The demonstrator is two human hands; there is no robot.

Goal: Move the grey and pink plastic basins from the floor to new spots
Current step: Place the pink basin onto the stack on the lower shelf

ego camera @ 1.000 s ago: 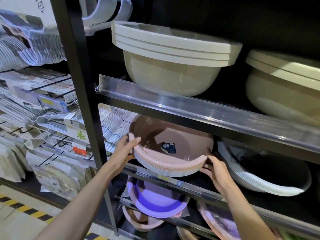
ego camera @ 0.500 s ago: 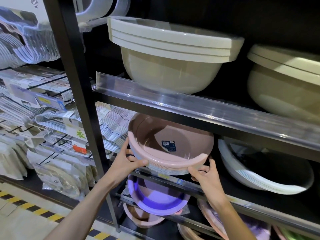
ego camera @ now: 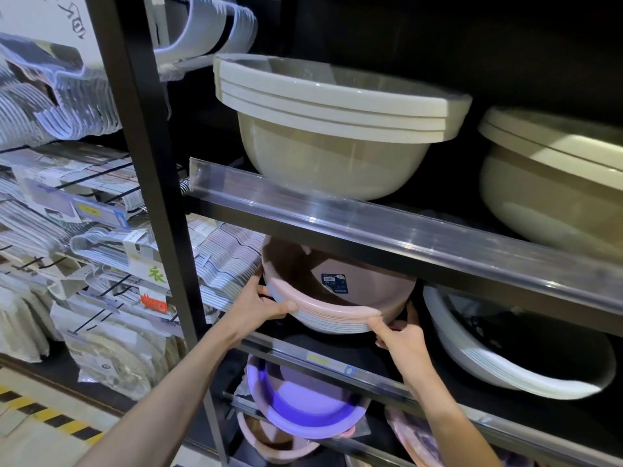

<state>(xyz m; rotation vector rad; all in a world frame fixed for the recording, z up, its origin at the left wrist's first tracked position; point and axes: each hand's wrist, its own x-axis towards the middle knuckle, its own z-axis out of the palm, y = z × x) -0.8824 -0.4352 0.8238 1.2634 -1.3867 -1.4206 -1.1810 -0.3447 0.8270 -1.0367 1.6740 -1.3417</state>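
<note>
On the middle shelf (ego camera: 337, 355), both hands, left hand (ego camera: 256, 308) and right hand (ego camera: 401, 338), grip the pink basin stack (ego camera: 337, 298); push it in level and slowly.

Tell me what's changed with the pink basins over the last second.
Both hands shifted grip on the pink basins: the left hand slid from the far left rim to the front, the right hand from the right side toward the front. The stack stayed tilted on the middle shelf. Beige basins and white basins unchanged.
</note>
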